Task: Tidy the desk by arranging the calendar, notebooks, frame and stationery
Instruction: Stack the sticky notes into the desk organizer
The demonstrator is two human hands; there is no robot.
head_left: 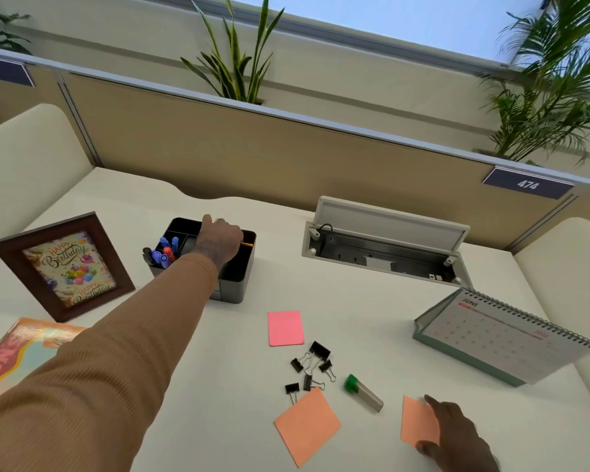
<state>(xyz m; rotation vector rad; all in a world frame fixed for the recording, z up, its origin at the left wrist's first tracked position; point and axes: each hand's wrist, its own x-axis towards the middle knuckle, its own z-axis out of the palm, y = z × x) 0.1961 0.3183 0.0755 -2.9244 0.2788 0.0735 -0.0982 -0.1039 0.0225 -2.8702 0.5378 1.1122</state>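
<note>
My left hand [218,241] reaches into the black desk organiser [242,284] and holds an orange pencil [247,244] over its right compartment. Blue pens [166,253] stand in the organiser's left slot. My right hand [457,437] rests on an orange sticky note [414,422] near the front edge. A second orange note [307,425], a pink note [285,327], several black binder clips [312,366] and a green-capped lead tube [363,393] lie in the middle. A brown birthday frame [62,267] stands at left. The June calendar [501,338] stands at right.
A colourful notebook [17,352] lies at the front left, partly under my left sleeve. An open cable hatch [385,247] is set in the desk behind the calendar. Beige partition walls close off the back and sides of the desk.
</note>
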